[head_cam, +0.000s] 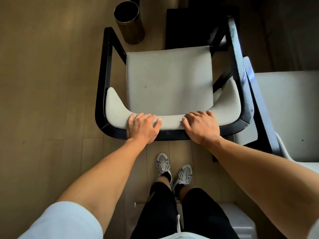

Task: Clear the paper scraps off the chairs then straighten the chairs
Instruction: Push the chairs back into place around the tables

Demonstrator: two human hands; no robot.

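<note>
A black-framed armchair with a pale grey seat stands right in front of me, seen from above and behind. Its seat is bare, with no paper scraps on it. My left hand grips the padded backrest top at the left of centre, fingers curled over the cushion. My right hand grips the same backrest at the right of centre. A second chair of the same kind stands close against the first one's right armrest, partly cut off by the frame edge.
A dark cylindrical bin stands on the wooden floor beyond the chair's left armrest. A dark table leg or base lies beyond the seat front. My feet in grey sneakers are just behind the chair.
</note>
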